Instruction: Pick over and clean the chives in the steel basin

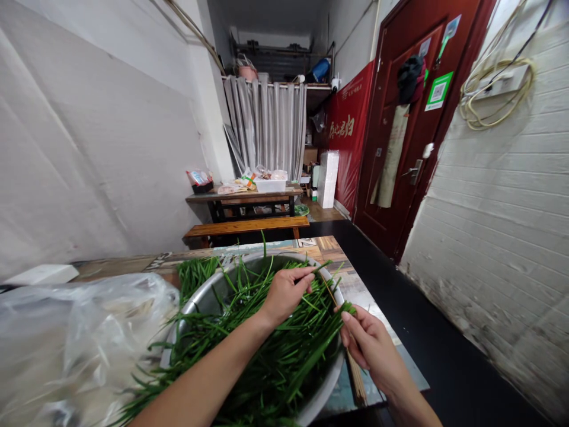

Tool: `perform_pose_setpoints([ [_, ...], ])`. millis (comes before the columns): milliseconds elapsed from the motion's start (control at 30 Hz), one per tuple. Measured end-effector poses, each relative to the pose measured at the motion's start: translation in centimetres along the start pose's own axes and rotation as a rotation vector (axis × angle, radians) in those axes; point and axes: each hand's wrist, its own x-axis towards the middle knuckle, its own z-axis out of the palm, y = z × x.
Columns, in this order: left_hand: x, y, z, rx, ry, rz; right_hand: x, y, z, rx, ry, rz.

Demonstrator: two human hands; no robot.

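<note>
A large metal basin point(191, 308) full of long green chives point(267, 332) stands on the table in front of me. Over its far right side, my left hand point(284, 293) pinches the end of a chive stalk between thumb and fingers. My right hand point(367, 341), at the basin's right rim, is closed on a small folded bunch of chives point(347, 309). A thin bamboo skewer point(329, 289) runs from that bunch up toward the left fingertips. Its lower part is hidden by the right hand. Below, a bundle of bamboo skewers point(356, 379) lies beside the basin.
More chives point(195, 271) lie left of the basin. A big clear plastic bag point(84, 338) covers the table's left side. Beyond are a wooden bench point(249, 225) and another table holding a white tub point(271, 185). A red door point(395, 136) is on the right.
</note>
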Motion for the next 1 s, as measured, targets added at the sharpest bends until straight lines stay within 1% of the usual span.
perform_pose_setpoints([
  [300,-0.1,0.2,0.1,-0.017,-0.017,-0.012,0.0,-0.2,-0.2,0.01,-0.007,0.002],
  [600,-0.1,0.3,0.1,0.036,-0.035,0.029,0.2,-0.5,-0.1,0.034,-0.009,0.007],
  [767,-0.4,0.2,0.4,0.099,-0.053,0.067,0.6,-0.4,-0.1,0.084,-0.02,-0.004],
  [867,-0.8,0.3,1.0,0.115,-0.124,0.092,0.8,-0.7,-0.2,0.106,-0.023,-0.025],
  [1000,-1.7,0.8,1.8,0.14,-0.29,0.185,1.2,-1.2,-0.4,0.131,-0.029,-0.038],
])
